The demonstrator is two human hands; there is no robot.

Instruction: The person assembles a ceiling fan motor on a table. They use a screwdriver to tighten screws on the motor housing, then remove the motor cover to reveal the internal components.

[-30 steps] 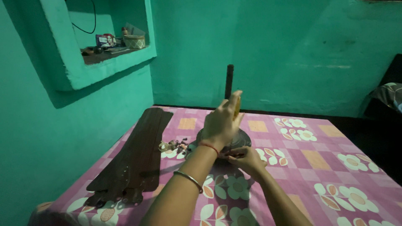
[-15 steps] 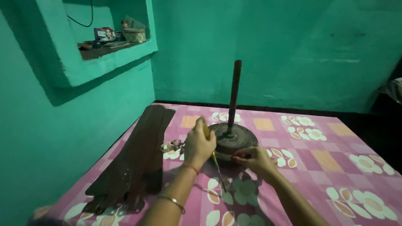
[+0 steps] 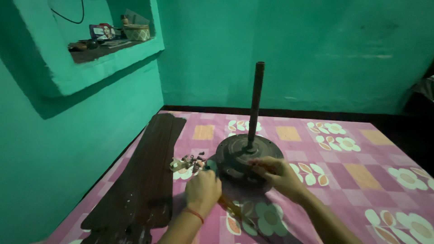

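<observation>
I am looking down at a bed covered with a pink flowered sheet (image 3: 352, 176). In the middle of it a round dark fan motor (image 3: 246, 156) is lying flat, and its long rod (image 3: 256, 106) is standing straight up from the centre, pointing at the ceiling.

My left hand (image 3: 202, 190) is sitting just at the near left edge of the motor. It is curled into a fist around a tool with a yellowish handle (image 3: 230, 208). The handle is poking out toward me and to the right, and the tip seems to be pointing into the motor's edge, but I cannot see the tip itself.

My right hand (image 3: 275, 172) is resting on the near right rim of the motor. Its fingers are bent and pressing down on the rim, as if pinching something small, but it is too dark to tell what. So both hands are touching the motor, one on each side, and the motor is lying just ahead of them, away from me.

A little heap of small metal bits (image 3: 185, 162) is lying just left of the motor, close to my left hand. Further left, long dark brown fan blades (image 3: 144, 180) are lying side by side along the wall, running away from me.
</observation>
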